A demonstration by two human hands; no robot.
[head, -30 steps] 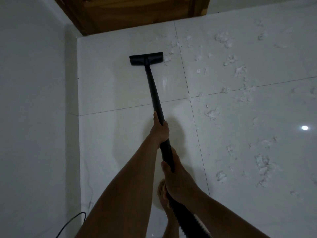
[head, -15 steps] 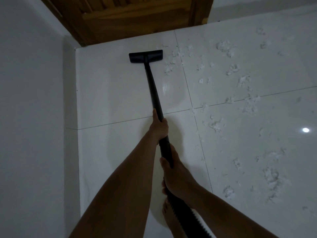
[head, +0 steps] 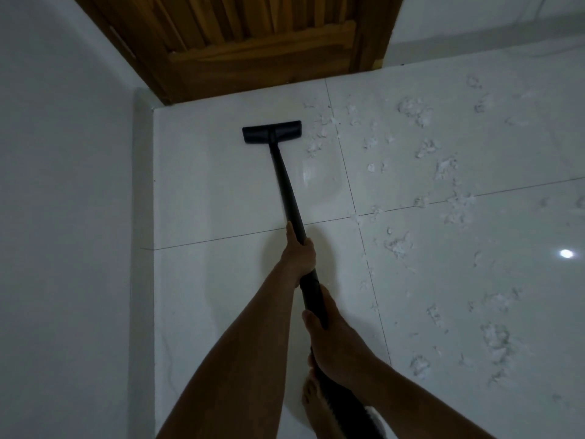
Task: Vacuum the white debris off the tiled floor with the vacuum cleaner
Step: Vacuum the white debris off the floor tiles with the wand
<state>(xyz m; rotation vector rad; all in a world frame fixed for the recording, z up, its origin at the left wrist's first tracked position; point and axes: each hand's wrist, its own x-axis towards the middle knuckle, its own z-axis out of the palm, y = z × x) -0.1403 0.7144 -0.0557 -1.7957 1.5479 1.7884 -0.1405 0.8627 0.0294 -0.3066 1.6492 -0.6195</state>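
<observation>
While we push along the floor's left edge, our left hand (head: 299, 255) is wrapped closed around the middle of the long, rigid black wand (head: 286, 191) of the vacuum cleaner, and our right hand (head: 332, 340) is closed around the same tube lower down, just above where the ribbed hose (head: 354, 419) begins. The flat black rectangular floor nozzle (head: 272, 131) sits on the glossy white tiled floor (head: 205, 191) near its far left corner, a little short of the brown wooden door (head: 253, 42) and near the grey wall (head: 63, 185) on the left.

Scattered white fluffy debris (head: 414, 112) lies just beside the nozzle's right end and spreads across the tiles toward the floor's right edge; the left strip looks clean.

We judge the wand stiff and fairly light, so a two-handed hold spaced along it steers the nozzle well: the upper hand guides, the lower one drives. The fluff looks soft and very light and may scatter if the nozzle sweeps fast. Polished tile should let the head slide easily, so we keep it flat to hold suction. A bare foot (head: 316, 407) stands near the hose.
</observation>
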